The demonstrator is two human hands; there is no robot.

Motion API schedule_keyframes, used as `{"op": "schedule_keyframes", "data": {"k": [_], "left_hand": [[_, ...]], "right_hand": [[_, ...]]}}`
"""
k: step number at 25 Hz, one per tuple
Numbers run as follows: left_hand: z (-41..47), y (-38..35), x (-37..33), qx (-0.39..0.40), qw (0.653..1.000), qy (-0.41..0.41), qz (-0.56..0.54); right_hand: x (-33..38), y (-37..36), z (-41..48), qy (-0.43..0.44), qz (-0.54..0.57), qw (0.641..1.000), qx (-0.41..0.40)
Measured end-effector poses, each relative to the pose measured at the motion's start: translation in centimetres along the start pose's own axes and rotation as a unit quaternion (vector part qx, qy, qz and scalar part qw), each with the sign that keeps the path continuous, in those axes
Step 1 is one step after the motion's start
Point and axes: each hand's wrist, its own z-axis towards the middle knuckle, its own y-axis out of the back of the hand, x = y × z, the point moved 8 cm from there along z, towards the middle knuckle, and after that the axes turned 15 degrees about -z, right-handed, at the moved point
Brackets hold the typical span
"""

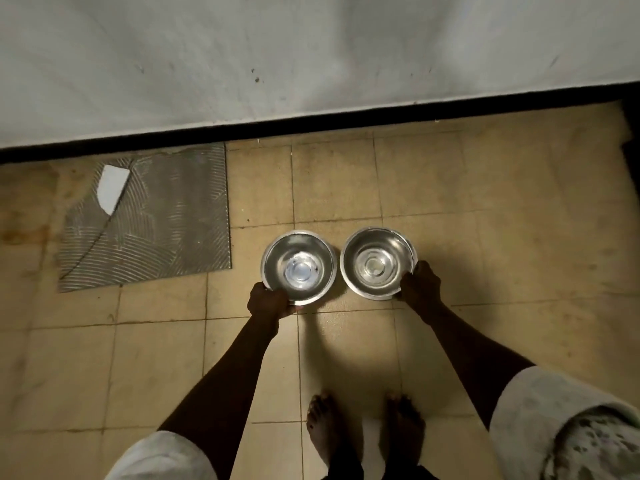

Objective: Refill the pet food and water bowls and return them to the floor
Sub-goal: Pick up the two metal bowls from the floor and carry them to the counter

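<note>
Home interior, worn tiled floor point(485, 188) (bare feet point(325, 431)), scuffed white wall point(311, 46)

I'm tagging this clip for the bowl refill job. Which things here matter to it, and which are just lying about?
Part of the job:
left bowl, held by the left hand
right bowl, held by the right hand

Just lying about:
grey ridged tile
white shard on that tile

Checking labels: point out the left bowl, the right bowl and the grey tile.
left bowl point(300, 268): head view, inner base.
right bowl point(375, 265): head view, inner base.
grey tile point(166, 223): head view, ridged middle.
</note>
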Motion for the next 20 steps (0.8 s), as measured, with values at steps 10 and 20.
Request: {"op": "schedule_keyframes", "data": {"k": [10, 20], "left_hand": [[-30.5, 9.6, -14.3, 0.074, 0.996, -0.05, -0.006], [-47.9, 16.5, -15.4, 0.15, 0.984, -0.097, 0.026]], "right_hand": [[8.4, 18.7, -28.9, 0.04, -0.014, 0.998, -0.046], [3.5, 27.8, -46.7, 0.089, 0.002, 0.992, -0.091]]}}
